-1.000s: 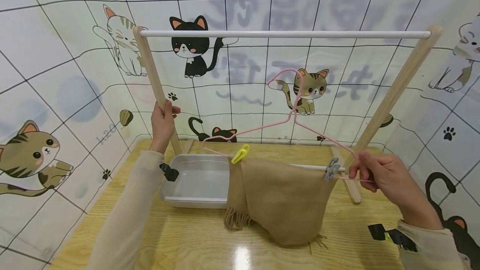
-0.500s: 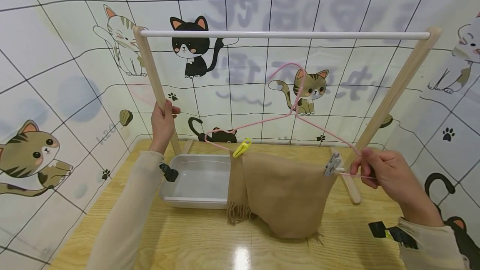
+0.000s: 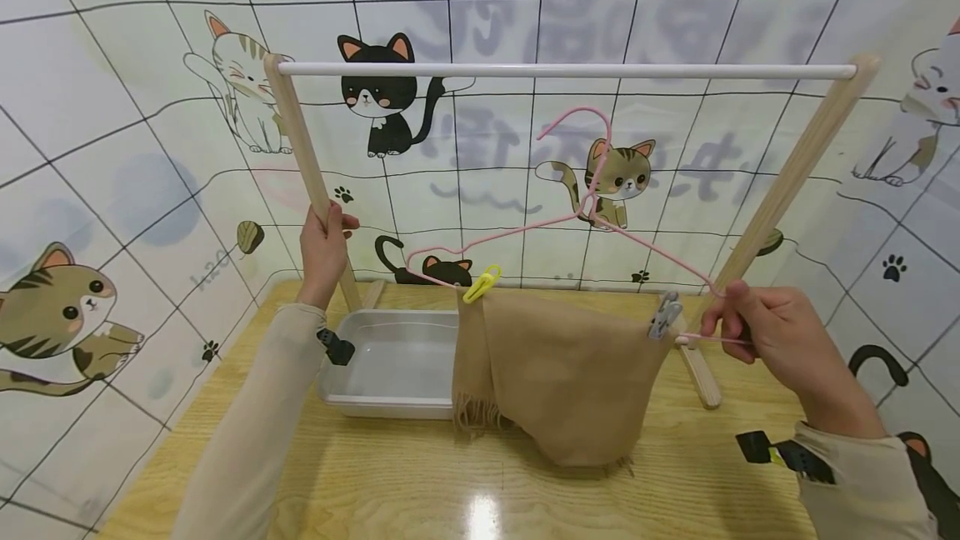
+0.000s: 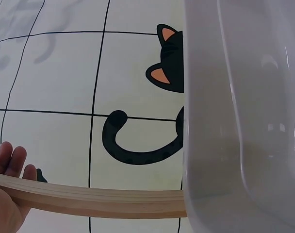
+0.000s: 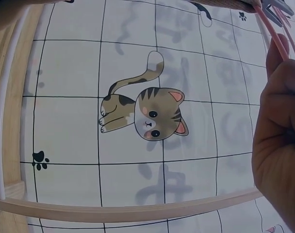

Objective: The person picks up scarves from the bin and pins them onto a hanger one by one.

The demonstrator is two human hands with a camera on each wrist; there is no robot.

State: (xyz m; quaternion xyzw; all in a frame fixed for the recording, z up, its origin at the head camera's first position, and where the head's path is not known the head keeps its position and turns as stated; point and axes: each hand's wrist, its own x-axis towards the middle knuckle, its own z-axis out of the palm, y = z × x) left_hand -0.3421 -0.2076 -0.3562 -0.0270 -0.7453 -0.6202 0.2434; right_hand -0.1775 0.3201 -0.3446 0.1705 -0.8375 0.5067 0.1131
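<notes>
My right hand (image 3: 787,352) pinches the right end of a pink wire clothes hanger (image 3: 517,230), its hook pointing up below the white rod (image 3: 562,71) of a drying rack. A tan fringed scarf (image 3: 570,382) hangs folded over the hanger's bottom bar. One yellow clothes peg (image 3: 482,283) clips it at the left, a grey clothes peg (image 3: 664,315) at the right. My left hand (image 3: 322,261) holds the rack's left wooden post (image 3: 300,136) partway up. In the left wrist view, fingers (image 4: 16,162) show behind that post.
A pale grey plastic tray (image 3: 397,409) sits on the wooden table (image 3: 360,482), partly behind the scarf. The rack's right post (image 3: 795,165) slants down behind the hanger's right end. Cat-patterned sheeting (image 3: 495,140) covers the walls.
My right hand has lifted slightly, and the hanger with the scarf has risen, bringing its hook closer to the rod. The left hand stays on the post.
</notes>
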